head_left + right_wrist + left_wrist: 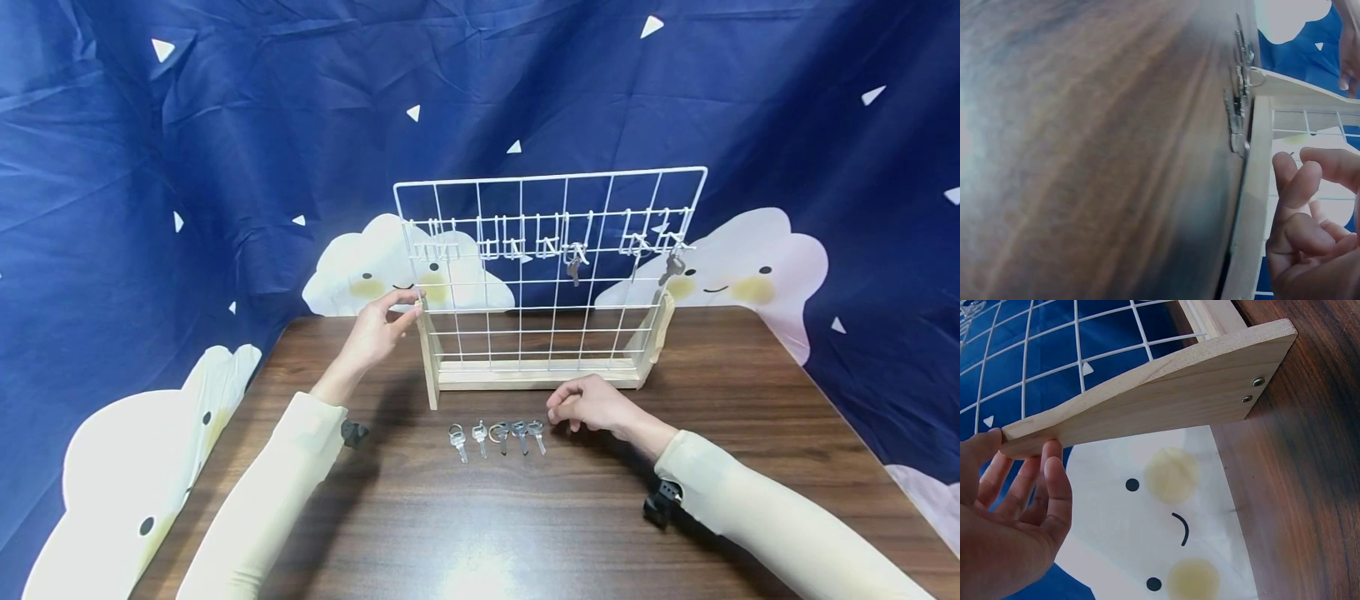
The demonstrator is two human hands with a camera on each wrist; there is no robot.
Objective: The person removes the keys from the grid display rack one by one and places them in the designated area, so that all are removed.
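Cloth (300,108) hangs behind the table (390,517); left hand (373,333) grips the rack (525,379), right hand (594,405) loosely curled, empty.

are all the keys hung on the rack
No, five keys lie in a row on the table in front of the rack.

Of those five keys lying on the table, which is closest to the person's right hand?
The rightmost key in the row, as the head view shows it; the other four keys lie to its left, farther from the right hand.
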